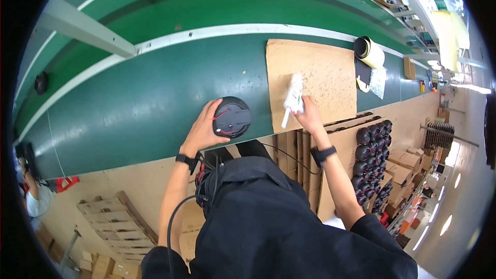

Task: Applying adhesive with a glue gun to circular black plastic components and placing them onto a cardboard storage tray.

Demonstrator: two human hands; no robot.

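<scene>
My left hand [200, 130] grips the left side of a round black plastic housing [238, 120] at the front of the green bench. Red wires run across the housing's upward-facing side, near its left part. To the right, my right hand [310, 115] is wrapped round a white glue tube [294, 91] with a narrow white nozzle. The tube is held above the brown cardboard sheet [330, 85], its nozzle slanting down toward me and slightly left. Housing and nozzle are apart.
A roll of sheet material [376, 58] and a clear plastic bag [378, 83] lie right of the cardboard. Beyond a white rail runs a green conveyor belt [206, 8]. Stacked black round parts [368, 151] stand below right; a wooden pallet [116, 217] and another person [39, 199] are at left.
</scene>
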